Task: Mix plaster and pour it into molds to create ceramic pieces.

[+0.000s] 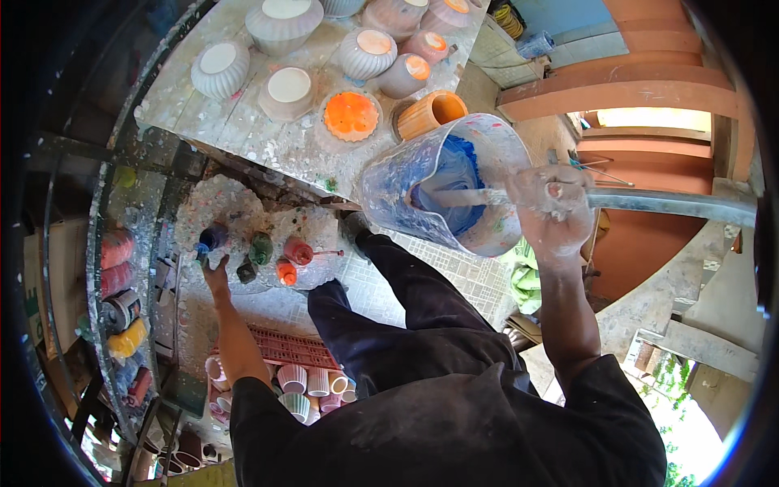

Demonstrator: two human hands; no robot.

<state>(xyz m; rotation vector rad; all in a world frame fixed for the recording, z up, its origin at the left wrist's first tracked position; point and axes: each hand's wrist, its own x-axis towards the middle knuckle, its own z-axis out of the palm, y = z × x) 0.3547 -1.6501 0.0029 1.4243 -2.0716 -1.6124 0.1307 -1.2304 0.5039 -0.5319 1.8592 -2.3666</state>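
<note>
My right hand (553, 213), dusty with pale residue, is closed round a long grey stick (673, 204). The stick's far end reaches into a paint-spattered translucent bucket (391, 188) with thick blue paint (461, 166) inside; hand and stick are slightly blurred. The bucket is tilted, its mouth toward my right hand, beside the table's edge. Low on the left, my left hand (217, 276) has its fingers apart, just short of a dark blue bottle (213, 235). Near that bottle stand a green bottle (260, 248), a red bottle (299, 251) and an orange pot (286, 273).
Several upturned fluted pots (368, 53) stand on the spattered table (182, 122), beside an orange pot (432, 114) on its side. A red crate (284, 347) and more pots (294, 378) are by my left arm. A metal rack (99, 243) stands at far left.
</note>
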